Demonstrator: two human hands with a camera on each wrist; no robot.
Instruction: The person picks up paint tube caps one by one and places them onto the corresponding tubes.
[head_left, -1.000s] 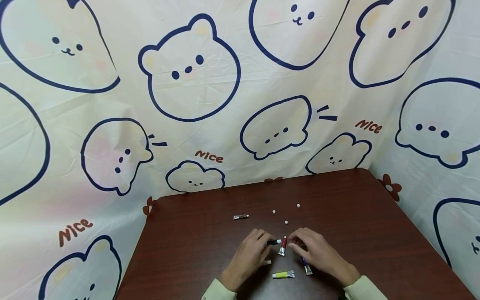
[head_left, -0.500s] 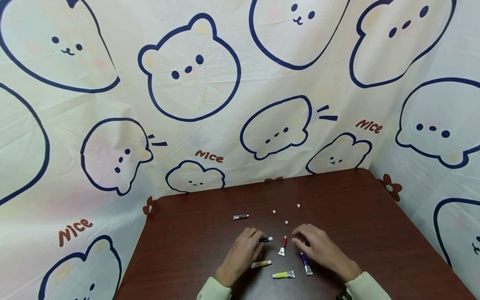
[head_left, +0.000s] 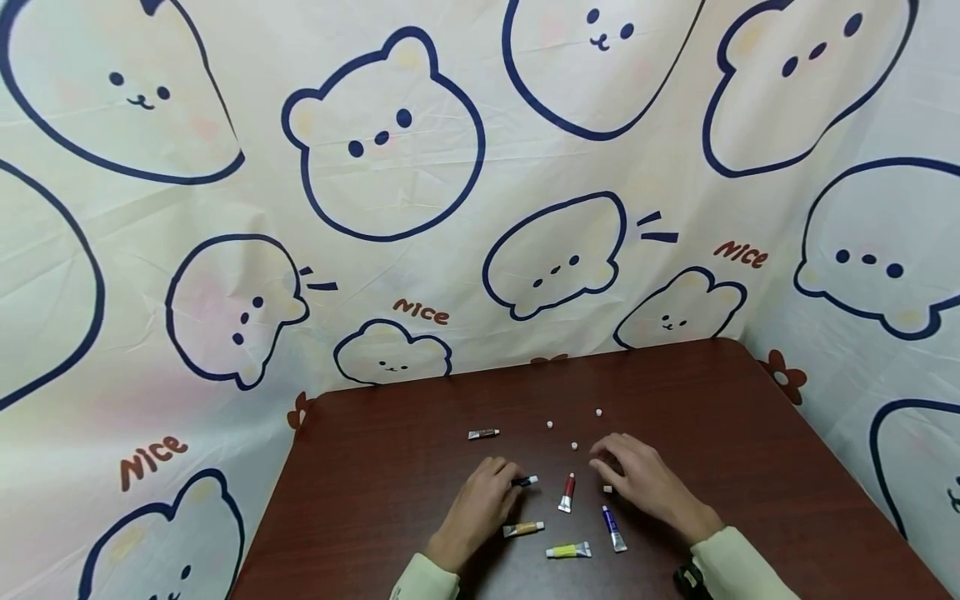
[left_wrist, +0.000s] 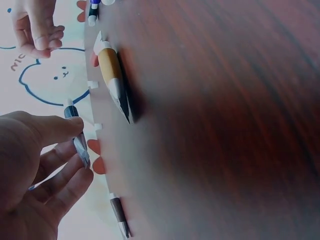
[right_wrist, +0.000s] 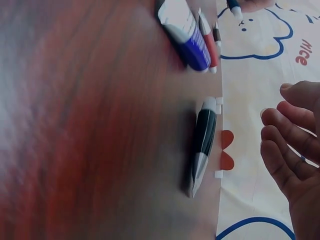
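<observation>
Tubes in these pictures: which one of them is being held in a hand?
The dark tube pinched in the left hand. The others, such as the yellow tube and the red tube, lie on the table.

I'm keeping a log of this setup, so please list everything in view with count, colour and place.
red tube: 1, red and silver, centre
dark tube: 1, dark and silver, left of red
black tube: 1, black and silver, right of red
brown tube: 1, brown and silver, far left
gold tube: 1, gold and silver, near left
purple tube: 1, purple and silver, near right
yellow tube: 1, yellow and silver, nearest person
small pieces: 3, white, beyond red
table: 1, dark brown, under tubes
cloth: count unclear, cream with navy drawings, around table
sleeves: 2, pale green, near edge
left hand: 1, pinching dark tube
right hand: 1, above table, holding nothing
</observation>
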